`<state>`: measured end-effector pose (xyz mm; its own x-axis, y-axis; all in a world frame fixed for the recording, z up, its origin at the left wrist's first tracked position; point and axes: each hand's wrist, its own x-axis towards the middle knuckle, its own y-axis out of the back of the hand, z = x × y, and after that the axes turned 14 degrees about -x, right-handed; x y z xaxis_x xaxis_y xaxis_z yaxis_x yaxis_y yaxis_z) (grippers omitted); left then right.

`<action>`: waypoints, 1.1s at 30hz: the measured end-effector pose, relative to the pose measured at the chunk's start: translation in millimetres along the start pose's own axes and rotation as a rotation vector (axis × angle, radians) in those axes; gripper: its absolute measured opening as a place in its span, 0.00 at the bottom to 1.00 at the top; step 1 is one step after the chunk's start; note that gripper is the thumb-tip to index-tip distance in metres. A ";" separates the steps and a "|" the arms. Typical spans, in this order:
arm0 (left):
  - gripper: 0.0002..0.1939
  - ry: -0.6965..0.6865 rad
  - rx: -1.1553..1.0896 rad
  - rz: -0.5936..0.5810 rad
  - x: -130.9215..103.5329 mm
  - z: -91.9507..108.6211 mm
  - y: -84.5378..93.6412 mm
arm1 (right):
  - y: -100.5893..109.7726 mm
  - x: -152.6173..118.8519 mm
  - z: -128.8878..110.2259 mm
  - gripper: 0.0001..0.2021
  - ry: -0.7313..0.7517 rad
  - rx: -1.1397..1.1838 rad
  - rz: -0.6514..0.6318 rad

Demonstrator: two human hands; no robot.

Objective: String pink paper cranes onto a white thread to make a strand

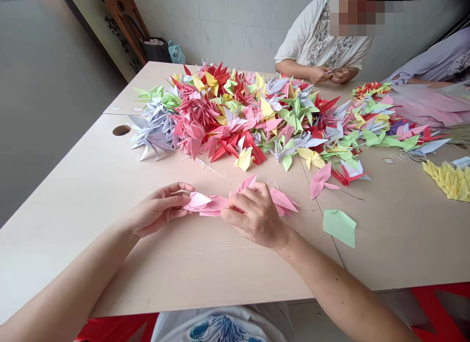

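A row of pink paper cranes [216,205] lies along the table in front of me. My left hand [161,208] pinches the crane at the row's left end between thumb and fingers. Over the middle of the row, my right hand [256,215] has its fingers closed on pink paper; the fingertips hide exactly what part they grip. More pink cranes [284,202] show just right of that hand. White thread [211,169] trails on the table behind the row. To the right, a single pink crane [320,181] has a thin needle-like strand [351,194] by it.
A big heap of folded cranes [227,111] in several colours spreads across the table [121,263]. A green paper piece [340,228] lies at right, near a yellow crane string [446,180]. Opposite, a person in a white top [312,38] works with both hands; a purple sleeve [433,58] shows beyond.
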<state>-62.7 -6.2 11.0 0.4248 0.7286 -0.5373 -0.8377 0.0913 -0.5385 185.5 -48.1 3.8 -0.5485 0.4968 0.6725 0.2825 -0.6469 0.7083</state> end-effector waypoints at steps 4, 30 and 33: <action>0.11 0.004 0.056 -0.040 -0.5 -4.4 -4.4 | -3.2 -0.2 -4.2 0.10 0.013 0.015 0.008; 0.16 -0.448 0.396 -0.257 -9.7 -6.3 -2.0 | 3.1 -3.2 -10.9 0.10 0.018 0.037 0.113; 0.15 -0.431 0.370 -0.244 -8.7 -7.0 -1.7 | 2.5 -4.2 -10.5 0.09 0.026 0.053 0.108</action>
<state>-62.6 -17.5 12.1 0.5066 0.8589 -0.0751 -0.8304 0.4627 -0.3106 180.2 -57.9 0.5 -0.5325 0.4100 0.7405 0.3824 -0.6640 0.6426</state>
